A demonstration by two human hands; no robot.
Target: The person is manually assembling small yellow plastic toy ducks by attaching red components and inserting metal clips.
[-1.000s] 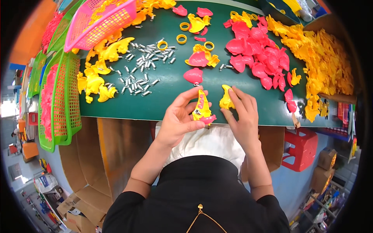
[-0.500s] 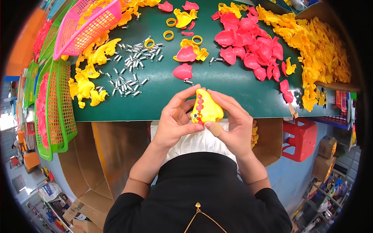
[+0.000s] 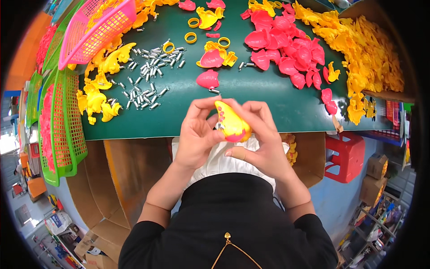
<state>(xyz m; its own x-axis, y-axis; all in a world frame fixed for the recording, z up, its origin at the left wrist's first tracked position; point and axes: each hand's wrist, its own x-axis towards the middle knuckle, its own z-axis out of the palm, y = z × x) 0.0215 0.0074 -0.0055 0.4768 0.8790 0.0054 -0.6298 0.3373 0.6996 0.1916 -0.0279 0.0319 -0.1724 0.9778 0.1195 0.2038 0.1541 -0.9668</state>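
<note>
A yellow and pink plastic toy piece (image 3: 236, 124), rounded with a pointed top, is held just off the table's near edge. My left hand (image 3: 197, 134) grips its left side between thumb and fingers. A small metal bit (image 3: 219, 126) shows beside the left thumb. My right hand (image 3: 264, 136) curls its fingers over the right side, its taped thumb standing a little below the piece. Just beyond the hands lie a pink shell (image 3: 207, 79) and one metal spring (image 3: 214, 91). The fingers hide part of the piece.
Loose springs (image 3: 154, 62) lie scattered on the green table (image 3: 179, 117) at left, beside yellow parts (image 3: 94, 101). Pink shells (image 3: 300, 54) are heaped at right, near a large yellow pile (image 3: 371, 58). Pink (image 3: 98, 38) and green baskets (image 3: 74, 121) line the left edge. A red stool (image 3: 349, 157) stands below.
The toy piece has turned in my hands, so its pink underside now shows at the bottom. My right thumb has come off it and moved lower left. The view has shifted slightly.
</note>
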